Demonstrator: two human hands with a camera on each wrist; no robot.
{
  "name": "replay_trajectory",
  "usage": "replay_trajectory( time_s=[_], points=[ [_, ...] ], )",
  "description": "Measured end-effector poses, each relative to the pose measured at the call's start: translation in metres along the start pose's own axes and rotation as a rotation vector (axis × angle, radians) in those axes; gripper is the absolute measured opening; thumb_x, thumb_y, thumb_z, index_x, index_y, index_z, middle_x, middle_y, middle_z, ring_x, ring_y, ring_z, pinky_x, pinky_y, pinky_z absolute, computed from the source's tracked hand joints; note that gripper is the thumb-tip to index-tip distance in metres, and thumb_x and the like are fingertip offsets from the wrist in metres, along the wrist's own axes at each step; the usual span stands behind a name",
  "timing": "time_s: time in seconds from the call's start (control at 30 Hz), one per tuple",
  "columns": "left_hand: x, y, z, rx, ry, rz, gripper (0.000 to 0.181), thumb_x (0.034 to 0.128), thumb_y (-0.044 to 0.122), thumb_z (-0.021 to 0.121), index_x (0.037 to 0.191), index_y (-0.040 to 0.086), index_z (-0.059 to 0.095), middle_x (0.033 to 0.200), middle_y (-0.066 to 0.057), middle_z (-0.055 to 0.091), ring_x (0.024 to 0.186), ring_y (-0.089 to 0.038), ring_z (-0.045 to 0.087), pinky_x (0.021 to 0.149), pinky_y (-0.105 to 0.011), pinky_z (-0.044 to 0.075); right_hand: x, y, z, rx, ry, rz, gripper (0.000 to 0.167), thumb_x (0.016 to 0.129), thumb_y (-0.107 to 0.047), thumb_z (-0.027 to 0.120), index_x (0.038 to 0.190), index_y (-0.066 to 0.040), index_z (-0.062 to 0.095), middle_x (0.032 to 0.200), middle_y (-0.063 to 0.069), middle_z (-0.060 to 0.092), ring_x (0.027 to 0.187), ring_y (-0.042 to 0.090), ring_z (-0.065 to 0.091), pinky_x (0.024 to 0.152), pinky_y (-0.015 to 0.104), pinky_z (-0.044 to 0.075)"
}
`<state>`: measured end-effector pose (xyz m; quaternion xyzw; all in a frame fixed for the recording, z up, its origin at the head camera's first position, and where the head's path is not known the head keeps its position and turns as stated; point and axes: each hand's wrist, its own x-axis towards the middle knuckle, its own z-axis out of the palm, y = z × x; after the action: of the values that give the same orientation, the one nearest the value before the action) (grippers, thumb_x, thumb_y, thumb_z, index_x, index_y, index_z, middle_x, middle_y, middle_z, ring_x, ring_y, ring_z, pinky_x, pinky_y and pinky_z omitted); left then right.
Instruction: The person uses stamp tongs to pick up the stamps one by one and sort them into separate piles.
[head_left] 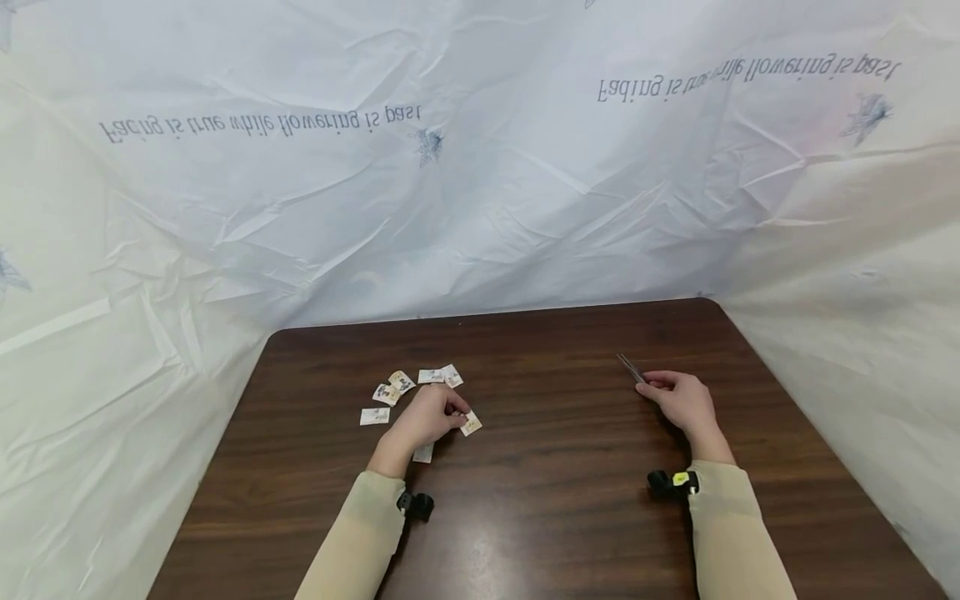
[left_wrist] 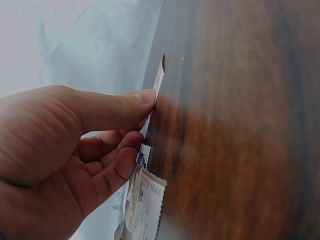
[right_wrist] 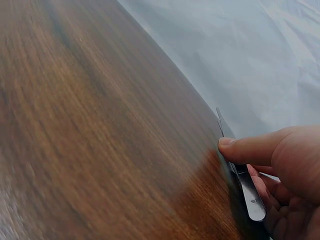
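Note:
Between thumb and forefinger, my left hand (head_left: 431, 414) pinches a postage stamp (head_left: 471, 425) at the left-centre of the table. In the left wrist view this stamp (left_wrist: 159, 75) is seen almost edge-on, close to the tabletop. Other stamps lie around that hand: a single stamp (head_left: 375, 416) to its left, an overlapping pair with one stamp (head_left: 402, 382) uppermost, another pair with a tilted stamp (head_left: 452, 376), and one stamp (head_left: 423, 453) partly hidden beneath the wrist. Over on the right, my right hand (head_left: 684, 404) holds metal tweezers (right_wrist: 251, 197), their tips pointing away toward the far edge.
The dark wooden table (head_left: 555, 467) has rounded far corners. White printed sheeting (head_left: 480, 192) hangs behind it and along both sides. A black wrist camera (head_left: 417, 505) sits on the left sleeve, and another camera (head_left: 667, 483) on the right.

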<state>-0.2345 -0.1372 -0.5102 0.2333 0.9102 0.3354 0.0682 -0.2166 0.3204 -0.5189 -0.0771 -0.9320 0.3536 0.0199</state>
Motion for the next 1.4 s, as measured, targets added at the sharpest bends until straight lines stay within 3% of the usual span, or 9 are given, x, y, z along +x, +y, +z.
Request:
replay_trajectory(
  time_s=[0.17,0.43,0.7,1.03,1.23,1.4],
  points=[
    [0.001,0.0,0.0,-0.001,-0.004,-0.004,0.007,0.0924,0.005,0.083,0.097,0.01,0.085,0.084,0.006,0.07,0.074,-0.008,0.058,0.069,-0.03,0.051,0.0,-0.001,0.0,-0.023,0.018,-0.016,0.045,0.105,-0.033,0.072,0.131,0.003,0.071,0.112,0.021,0.072,0.095,0.034,0.063,0.078,0.044,0.046],
    [0.003,0.001,0.0,0.016,0.012,-0.018,0.007,0.0912,0.006,0.084,0.096,0.011,0.085,0.082,0.007,0.07,0.073,-0.007,0.058,0.069,-0.029,0.051,0.0,-0.008,0.001,0.014,0.043,-0.019,0.043,0.107,-0.031,0.07,0.133,0.004,0.069,0.12,0.025,0.071,0.105,0.041,0.065,0.086,0.055,0.05],
    [0.003,0.002,0.002,0.005,0.01,-0.037,0.006,0.091,0.007,0.085,0.096,0.01,0.084,0.08,0.007,0.069,0.072,-0.007,0.057,0.068,-0.029,0.051,-0.003,-0.018,0.004,0.025,0.011,0.006,0.049,0.108,-0.032,0.068,0.138,0.006,0.066,0.126,0.029,0.068,0.111,0.044,0.063,0.09,0.058,0.051],
    [0.003,0.003,0.002,-0.017,0.013,-0.059,0.006,0.0906,0.007,0.085,0.095,0.011,0.084,0.078,0.008,0.067,0.07,-0.008,0.056,0.066,-0.03,0.05,-0.004,-0.035,0.023,0.037,-0.038,-0.079,0.046,0.105,-0.031,0.072,0.136,0.003,0.069,0.125,0.026,0.07,0.11,0.042,0.066,0.088,0.057,0.054],
    [0.002,0.003,0.002,-0.023,0.011,-0.062,0.005,0.0906,0.007,0.085,0.095,0.011,0.084,0.078,0.008,0.066,0.07,-0.008,0.056,0.066,-0.029,0.049,-0.008,-0.053,0.038,0.063,-0.092,-0.101,0.036,0.101,-0.026,0.078,0.126,0.0,0.076,0.109,0.015,0.077,0.095,0.03,0.07,0.079,0.045,0.055],
    [0.0,0.002,0.001,-0.026,0.014,-0.069,0.006,0.0901,0.006,0.085,0.094,0.011,0.084,0.077,0.008,0.066,0.07,-0.008,0.055,0.066,-0.029,0.049,-0.018,-0.077,0.055,0.096,-0.211,-0.124,0.03,0.098,-0.025,0.081,0.119,-0.004,0.079,0.1,0.004,0.077,0.087,0.02,0.069,0.076,0.039,0.053]
  ],
)
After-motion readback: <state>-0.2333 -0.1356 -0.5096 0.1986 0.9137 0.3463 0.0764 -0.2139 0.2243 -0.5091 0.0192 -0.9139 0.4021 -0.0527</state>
